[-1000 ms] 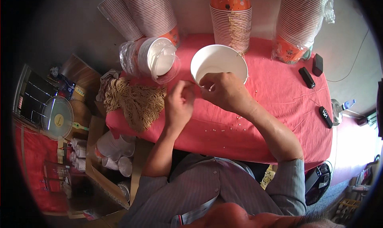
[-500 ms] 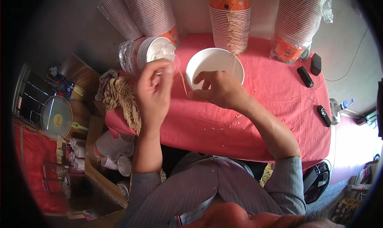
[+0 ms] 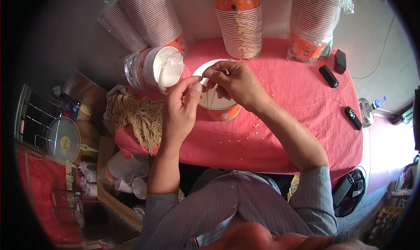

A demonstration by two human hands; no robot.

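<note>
Above the near side of a white-lined paper bucket [image 3: 224, 114] with an orange outside, my two hands come together. My left hand [image 3: 180, 108] is closed, with thumb and forefinger pinched on a thin beige cord. Thumb and fingers of my right hand [image 3: 236, 83] are closed in a pinch beside it. The beige cord [image 3: 212, 99] dangles below the fingertips in front of the bucket's pale inside. Whatever tiny piece may sit between the fingertips is hidden. Small white and red beads [image 3: 255, 126] lie scattered on the red cloth [image 3: 280, 149] to the right.
A bundle of beige cords [image 3: 142, 118] drapes over the table's left edge. Beside it lies a plastic-wrapped bucket stack [image 3: 151, 68]. Tall bucket stacks [image 3: 238, 31] stand at the back, one hung with cords. Dark small devices [image 3: 328, 76] sit at right; an open carton [image 3: 107, 180] stands lower left.
My right hand has risen out of the bucket toward my left hand, and their fingertips now meet. The view has shifted slightly, and more of the bucket's orange outside shows.
</note>
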